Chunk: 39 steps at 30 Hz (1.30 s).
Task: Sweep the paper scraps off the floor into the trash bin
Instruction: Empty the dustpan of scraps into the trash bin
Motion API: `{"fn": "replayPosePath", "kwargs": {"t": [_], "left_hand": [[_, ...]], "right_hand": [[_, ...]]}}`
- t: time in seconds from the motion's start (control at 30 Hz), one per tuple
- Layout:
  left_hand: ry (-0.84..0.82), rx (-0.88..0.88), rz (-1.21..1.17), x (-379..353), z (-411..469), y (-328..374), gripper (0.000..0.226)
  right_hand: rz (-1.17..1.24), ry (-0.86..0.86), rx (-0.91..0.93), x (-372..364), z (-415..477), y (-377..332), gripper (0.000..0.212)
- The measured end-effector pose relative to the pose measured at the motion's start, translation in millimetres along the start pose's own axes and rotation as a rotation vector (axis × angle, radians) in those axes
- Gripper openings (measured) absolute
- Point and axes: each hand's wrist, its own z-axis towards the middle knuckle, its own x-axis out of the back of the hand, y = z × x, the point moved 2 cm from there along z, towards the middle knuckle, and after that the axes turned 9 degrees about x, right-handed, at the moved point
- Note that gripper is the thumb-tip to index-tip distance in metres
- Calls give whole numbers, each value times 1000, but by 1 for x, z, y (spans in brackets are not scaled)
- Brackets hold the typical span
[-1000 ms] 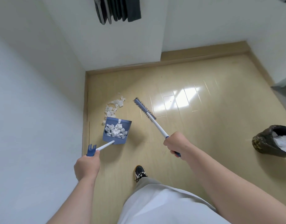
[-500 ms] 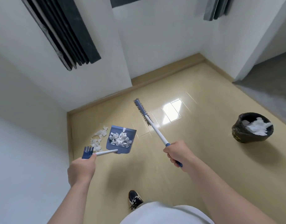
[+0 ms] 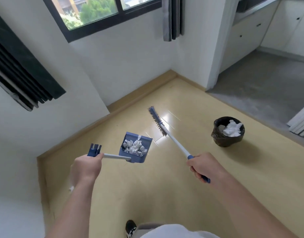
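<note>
Paper scraps (image 3: pixel 135 146) ride the dustpan (image 3: pixel 146 143), just lifted off the floor's (image 3: pixel 147 194) left corner, left hand (image 3: pixel 86 166) gripping its handle and right hand (image 3: pixel 203 166) gripping the broom (image 3: pixel 175 141), bound for the trash bin (image 3: pixel 223 140).

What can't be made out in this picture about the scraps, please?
Head view:
- Floor behind the left forearm: one white bit shows at its edge; the arm hides any more.
- In the trash bin, paper on top hides how full it is.
- In the dustpan, top scraps hide the pile's depth.
- On the broom, bristles too small to show clinging scraps.
</note>
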Motion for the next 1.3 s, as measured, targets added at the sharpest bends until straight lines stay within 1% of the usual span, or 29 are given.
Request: {"fn": "replayPosePath", "kwargs": {"t": [0.17,0.3,0.57,0.67,0.8,0.93,1.1,1.3], "left_hand": [[-49,-116,24,-35,-34,59,37],[-92,-235,95,-69,-49,113,38],[-181,-461,224,-158,-49,227,40],[-221,-503,264,-190,-50,268,41],[-259,-569,320,-232,-55,316,40],[-274,-617,350,-263,-72,347,40],[-258,-682,427,-299,-109,367,49],[-209,-724,519,-332,-167,381,46]], "right_hand": [[50,90,-18,61,2,0,12],[121,173,-40,100,16,-6,13],[240,313,-84,171,67,-26,10],[270,365,-98,196,85,-32,17],[323,437,-97,229,109,-40,10],[366,476,-107,262,125,-41,7],[335,510,-97,312,140,-26,5],[296,491,-94,368,145,-7,12]]}}
